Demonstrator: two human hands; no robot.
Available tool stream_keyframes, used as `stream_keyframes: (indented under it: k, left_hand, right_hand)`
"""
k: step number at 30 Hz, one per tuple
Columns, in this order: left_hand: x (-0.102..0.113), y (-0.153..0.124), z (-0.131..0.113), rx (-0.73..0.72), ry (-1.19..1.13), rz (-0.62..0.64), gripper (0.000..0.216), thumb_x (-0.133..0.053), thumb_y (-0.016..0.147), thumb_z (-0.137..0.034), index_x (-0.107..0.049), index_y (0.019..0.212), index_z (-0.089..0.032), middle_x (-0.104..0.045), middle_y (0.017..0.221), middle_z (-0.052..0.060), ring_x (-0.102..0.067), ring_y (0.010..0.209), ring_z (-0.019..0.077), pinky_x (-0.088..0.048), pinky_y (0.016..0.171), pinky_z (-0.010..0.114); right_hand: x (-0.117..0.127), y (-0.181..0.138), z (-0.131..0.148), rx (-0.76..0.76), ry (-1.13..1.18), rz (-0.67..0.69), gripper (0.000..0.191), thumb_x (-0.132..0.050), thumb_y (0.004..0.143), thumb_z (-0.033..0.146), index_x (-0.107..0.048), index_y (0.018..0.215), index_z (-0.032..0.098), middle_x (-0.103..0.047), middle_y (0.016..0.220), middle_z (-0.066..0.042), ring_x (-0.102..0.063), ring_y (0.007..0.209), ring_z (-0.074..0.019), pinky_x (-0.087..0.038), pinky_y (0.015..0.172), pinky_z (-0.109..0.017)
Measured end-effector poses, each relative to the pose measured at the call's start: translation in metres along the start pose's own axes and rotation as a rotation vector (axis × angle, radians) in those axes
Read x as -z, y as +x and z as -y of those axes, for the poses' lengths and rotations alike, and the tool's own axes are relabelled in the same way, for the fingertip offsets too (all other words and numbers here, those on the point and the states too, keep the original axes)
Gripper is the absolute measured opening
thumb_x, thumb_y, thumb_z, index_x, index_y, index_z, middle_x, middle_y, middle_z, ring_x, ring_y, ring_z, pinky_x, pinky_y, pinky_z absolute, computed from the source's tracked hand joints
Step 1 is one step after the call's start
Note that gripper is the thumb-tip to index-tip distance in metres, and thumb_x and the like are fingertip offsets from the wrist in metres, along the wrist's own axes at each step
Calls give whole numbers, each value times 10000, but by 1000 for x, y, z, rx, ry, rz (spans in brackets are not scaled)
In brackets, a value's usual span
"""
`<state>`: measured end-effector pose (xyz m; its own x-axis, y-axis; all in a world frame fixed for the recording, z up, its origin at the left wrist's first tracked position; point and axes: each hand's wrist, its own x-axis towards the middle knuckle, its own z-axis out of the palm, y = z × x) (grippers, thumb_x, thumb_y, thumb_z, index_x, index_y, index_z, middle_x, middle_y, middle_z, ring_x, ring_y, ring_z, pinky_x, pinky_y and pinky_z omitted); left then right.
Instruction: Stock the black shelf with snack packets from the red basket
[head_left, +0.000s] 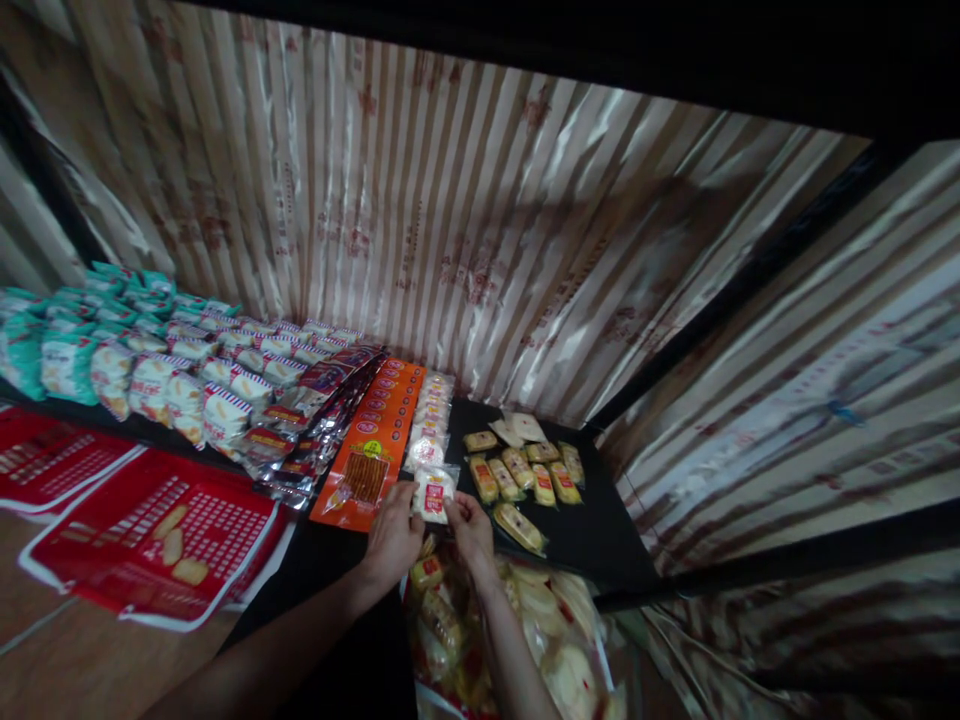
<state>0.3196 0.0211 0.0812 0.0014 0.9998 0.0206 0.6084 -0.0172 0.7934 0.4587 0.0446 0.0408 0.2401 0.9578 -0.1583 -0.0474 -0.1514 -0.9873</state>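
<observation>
Between my two hands is a small clear packet (434, 495) with white contents and a red label. My left hand (395, 530) pinches its left edge, and my right hand (469, 527) grips its right edge. The packet is at the near end of a row of similar white packets (430, 425) running back along the black shelf. To the left of that row lie orange snack packs (365, 470). Right of it, several yellow wrapped snacks (517, 470) and a few flat white packets (526, 428) lie on the shelf.
Below my right forearm, a container (555, 620) holds many wrapped snacks. Silvery-brown packs (300, 430), white bags (225, 405) and teal bags (67, 360) fill the shelf leftward. Red baskets (225, 520) stand lower left. Striped sheeting (450, 200) hangs behind; black bars (735, 290) cross at right.
</observation>
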Motion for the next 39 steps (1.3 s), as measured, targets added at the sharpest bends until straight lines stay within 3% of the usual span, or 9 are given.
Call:
stream_keyframes:
  k: [4, 10, 14, 18, 25, 33, 39]
  left_hand:
    - [-2, 0, -2, -44, 188, 88, 505, -404, 747, -72, -540, 1233, -88, -458, 1374, 124, -389, 1284, 225, -283, 1100, 332]
    - [-3, 7, 1, -148, 301, 181, 567, -385, 726, -61, -507, 1279, -81, -407, 1426, 109, -327, 1322, 225, -251, 1120, 323]
    - [-7, 12, 6, -165, 324, 239, 599, -389, 719, -70, -462, 1313, -51, -387, 1440, 126, -306, 1336, 242, -253, 1123, 345]
    - [-14, 15, 12, -159, 316, 230, 578, -382, 738, -86, -465, 1309, -43, -378, 1446, 136, -301, 1342, 251, -253, 1125, 357]
    - [-18, 19, 15, -171, 321, 252, 586, -362, 745, -68, -423, 1321, 22, -336, 1457, 185, -254, 1369, 258, -241, 1132, 360]
    - [-19, 32, 12, -138, 310, 223, 619, -381, 733, -83, -406, 1351, -44, -360, 1453, 151, -273, 1363, 259, -244, 1127, 389]
    - [-18, 44, 10, -149, 308, 247, 636, -397, 719, -82, -392, 1351, -8, -323, 1467, 175, -246, 1372, 271, -211, 1139, 380]
  right_hand:
    - [-7, 17, -3, 41, -160, -15, 415, -641, 613, 533, -623, 825, 178, -681, 672, -35, -605, 577, -171, -456, 546, -266]
    - [-15, 23, 6, 173, -515, -46, 320, -510, 758, 470, -641, 881, 205, -697, 765, -36, -635, 682, -179, -467, 630, -275]
    - [-18, 21, 7, 225, -772, -121, 356, -456, 812, 428, -648, 996, 191, -690, 846, -65, -630, 743, -197, -454, 667, -290]
    - [-20, 20, 2, 301, -846, -176, 470, -445, 833, 431, -580, 1168, 131, -675, 967, -113, -620, 876, -227, -451, 773, -310]
    - [-25, 20, 1, 301, -1028, -142, 449, -411, 869, 431, -598, 1168, 152, -658, 1038, -120, -572, 998, -256, -430, 824, -331]
    - [-32, 28, 2, 320, -1052, -181, 426, -399, 879, 422, -604, 1152, 167, -653, 1011, -115, -567, 976, -245, -428, 785, -314]
    - [-36, 39, 0, 328, -1022, -204, 443, -393, 874, 431, -604, 1149, 154, -650, 1018, -121, -564, 967, -252, -422, 810, -328]
